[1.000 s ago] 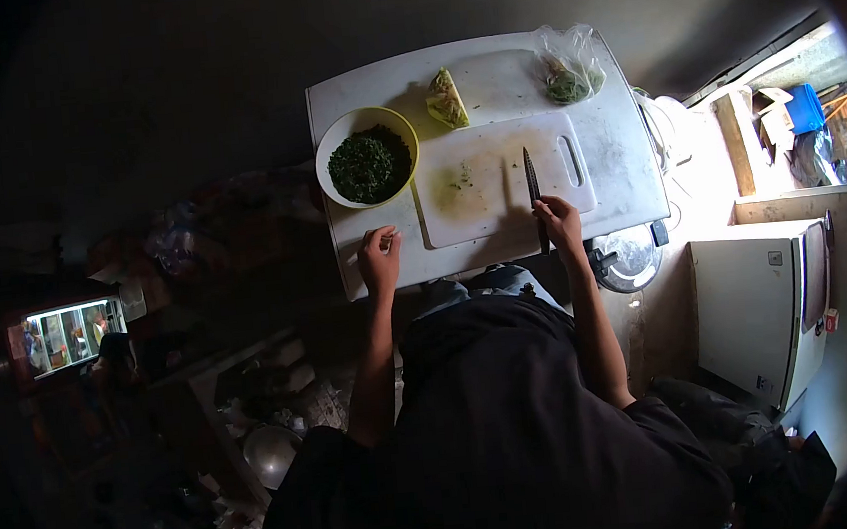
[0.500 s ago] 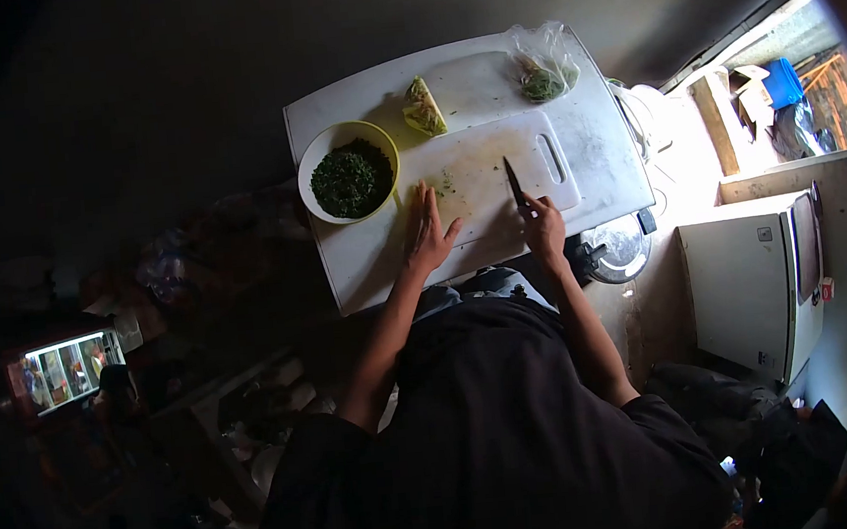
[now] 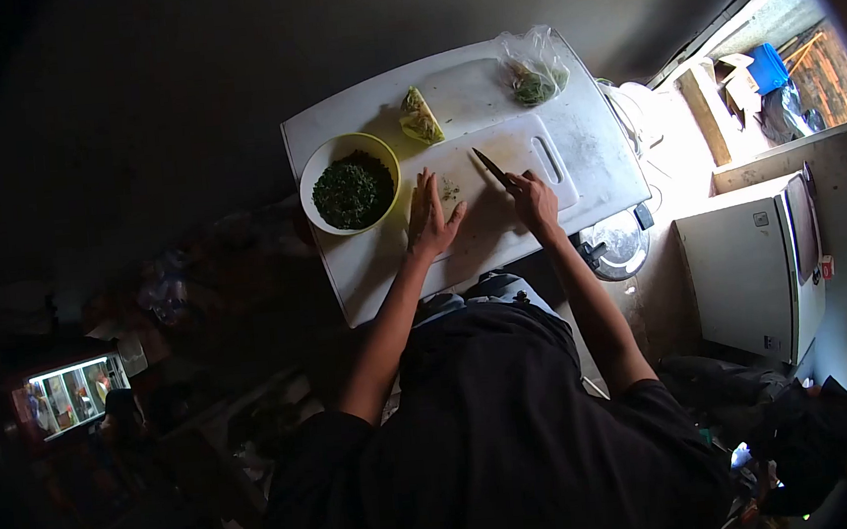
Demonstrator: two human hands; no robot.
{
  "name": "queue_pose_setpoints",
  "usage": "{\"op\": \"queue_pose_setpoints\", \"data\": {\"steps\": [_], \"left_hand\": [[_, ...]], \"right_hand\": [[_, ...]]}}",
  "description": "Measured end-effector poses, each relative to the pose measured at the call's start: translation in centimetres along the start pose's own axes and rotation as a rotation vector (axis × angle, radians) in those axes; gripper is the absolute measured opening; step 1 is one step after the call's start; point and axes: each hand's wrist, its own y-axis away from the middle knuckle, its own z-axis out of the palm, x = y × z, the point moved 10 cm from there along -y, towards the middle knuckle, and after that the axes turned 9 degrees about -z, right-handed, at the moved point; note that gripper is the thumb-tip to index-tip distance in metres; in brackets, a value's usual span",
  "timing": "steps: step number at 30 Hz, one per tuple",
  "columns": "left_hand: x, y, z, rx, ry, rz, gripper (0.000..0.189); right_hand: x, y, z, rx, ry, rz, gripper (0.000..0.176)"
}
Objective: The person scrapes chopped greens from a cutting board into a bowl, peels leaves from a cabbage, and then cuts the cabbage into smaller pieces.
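My right hand (image 3: pixel 535 203) is closed on the handle of a knife (image 3: pixel 492 168), whose dark blade points up and left over the white cutting board (image 3: pixel 504 149). On the board's left part, my left hand (image 3: pixel 431 218) lies with its fingers stretched out and the thumb apart. Just right of its fingers are small green bits (image 3: pixel 450 189). A bowl (image 3: pixel 391 173) with a yellow-green outside and chopped dark greens (image 3: pixel 352 189) in it stands to the left of that hand. Above the board sits a yellow-green piece of vegetable or packet (image 3: pixel 420 118).
A clear plastic bag (image 3: pixel 535 72) with greens lies at the far right of the white table (image 3: pixel 346 286). Beside the table, lower right, is a round lidded pot (image 3: pixel 619 246). Farther right stands a small white fridge (image 3: pixel 735 270). A lit screen (image 3: pixel 76 395) glows at left.
The knife has swung further left, its tip now nearer my left hand, and my right hand has shifted slightly left. The view has shifted a little.
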Motion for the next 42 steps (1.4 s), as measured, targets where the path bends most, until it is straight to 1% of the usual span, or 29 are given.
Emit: {"op": "queue_pose_setpoints", "data": {"steps": [1,3,4,5,7,8,9,11,12,16,18,19,21,25,28,29,31,33,35,37,39,41,42], "left_hand": [[-0.4,-0.3,0.0,0.0,0.002,0.007,0.085],[-1.5,-0.8,0.4,-0.024,-0.003,-0.023,0.085],[-1.9,-0.9,0.6,-0.022,-0.001,-0.019,0.085],[-2.4,-1.0,0.7,-0.022,0.043,-0.03,0.085],[-2.0,-1.2,0.3,-0.023,0.087,-0.039,0.085],[-2.0,-1.2,0.0,-0.02,0.129,-0.052,0.084],[-1.9,-1.1,-0.3,-0.017,0.171,-0.065,0.084],[-1.5,-1.1,-0.9,-0.022,0.173,-0.064,0.083],[-1.6,-1.0,-1.0,-0.024,0.174,-0.064,0.082],[-2.1,-0.9,-1.3,-0.059,0.123,-0.059,0.081],[-2.0,-0.8,-1.3,-0.08,0.144,-0.051,0.079],[-2.0,-0.7,-1.3,-0.076,0.144,-0.053,0.079],[-2.3,-0.7,-1.2,-0.103,0.116,-0.07,0.079],[-2.3,-0.8,-1.1,-0.08,0.137,-0.074,0.078],[-2.2,-1.3,-1.4,-0.027,0.13,-0.056,0.074],[-2.4,-1.5,-1.3,-0.027,0.138,-0.067,0.074],[-2.7,-1.7,-1.1,-0.024,0.145,-0.085,0.074],[-3.4,-1.8,-1.0,0.009,0.197,-0.143,0.07],[-3.5,-1.7,-1.1,0.039,0.21,-0.151,0.067],[-3.4,-1.7,-1.3,0.071,0.225,-0.161,0.065],[-3.5,-1.7,-1.5,0.094,0.227,-0.186,0.062],[-3.7,-1.5,-1.2,0.112,0.221,-0.186,0.061],[-3.7,-1.5,-1.3,0.124,0.214,-0.181,0.06]], "right_hand": [[0.2,-0.7,-0.1,0.007,0.002,0.002,0.025],[-0.8,-2.1,0.3,-0.042,0.038,-0.111,0.023],[-1.1,-2.8,0.6,-0.063,0.049,-0.124,0.022],[-1.3,-3.3,0.7,-0.06,0.051,-0.124,0.022],[-2.2,-4.0,2.0,-0.131,0.089,-0.215,0.025],[-2.9,-4.1,2.3,-0.128,0.089,-0.282,0.026],[-2.6,-4.2,2.6,-0.127,0.089,-0.28,0.026],[-4.3,-3.8,3.0,-0.1,-0.01,-0.51,0.027],[-4.8,-3.4,3.2,-0.12,-0.004,-0.556,0.029],[-5.4,-2.0,2.4,-0.203,-0.03,-0.619,0.03],[-5.3,-1.5,2.1,-0.27,0.027,-0.63,0.028],[-5.3,-1.3,1.7,-0.272,0.027,-0.633,0.028],[-4.7,-1.7,0.6,-0.206,-0.017,-0.601,0.029],[-3.1,-3.0,-0.2,-0.206,-0.071,-0.546,0.028],[-0.8,-4.6,-0.9,-0.22,0.026,-0.368,0.03],[-0.3,-5.0,-0.8,-0.218,0.025,-0.376,0.03],[3.0,-5.9,0.1,-0.23,-0.002,-0.248,0.032],[3.9,-6.4,1.0,-0.252,-0.01,-0.257,0.035],[5.1,-6.2,2.1,-0.3,-0.021,-0.178,0.036],[3.6,-5.7,1.1,-0.316,-0.018,-0.069,0.038],[4.5,-5.4,2.5,-0.309,-0.107,-0.069,0.039],[4.9,-5.1,3.1,-0.253,-0.087,-0.071,0.034],[5.2,-4.9,3.7,-0.308,-0.131,-0.007,0.032]]}}
